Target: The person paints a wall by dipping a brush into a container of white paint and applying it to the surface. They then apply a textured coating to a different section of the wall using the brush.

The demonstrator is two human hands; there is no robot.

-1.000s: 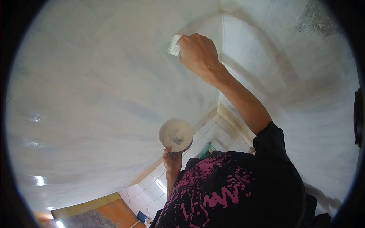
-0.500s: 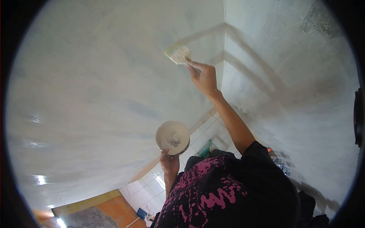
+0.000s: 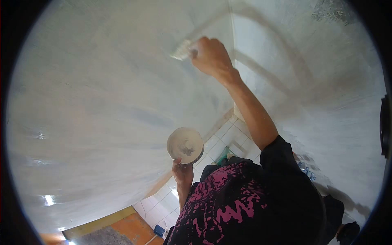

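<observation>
My right hand (image 3: 210,56) is raised and closed around a paintbrush (image 3: 182,50), whose pale bristles press against the white wall (image 3: 102,94) just left of the room corner. My left hand (image 3: 183,170) holds a small round bowl (image 3: 185,145) from below, at chest height. The bowl has whitish paint with a darker patch inside. My black shirt with pink splashes fills the lower middle of the view.
Two wet-looking white walls meet in a corner (image 3: 232,24) above my right hand. Below lies a white tiled floor (image 3: 228,139) with a green object (image 3: 222,156). An orange and yellow surface (image 3: 118,224) shows at the bottom left.
My right hand swept the brush down and then back up along the wall near the corner. The bowl in my left hand stayed almost still.
</observation>
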